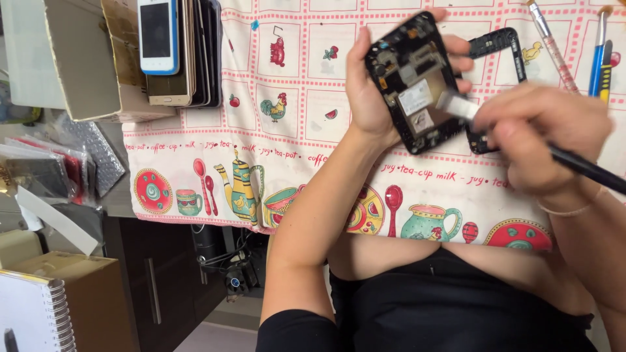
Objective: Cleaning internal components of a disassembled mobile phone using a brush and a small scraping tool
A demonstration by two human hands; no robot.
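— Where's the opened phone (417,81)?

— Gripped in the left hand (372,91), lifted over the patterned desk cloth (293,169) near its right edge, long axis tilted — top leaning away.

— And the right hand (544,140)?

— Fingers closed on a black-handled brush (469,111); its pale bristles touch the phone's right side, nearer than anything else.

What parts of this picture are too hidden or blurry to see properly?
- Brush tip: blurred, head view.
- Brush handle's end: cut off by the right edge.
- Black frame: lower part hidden behind the opened phone and right hand.
- Left hand: palm hidden by the phone.
- Stacked phones: tops cut off by the top edge.
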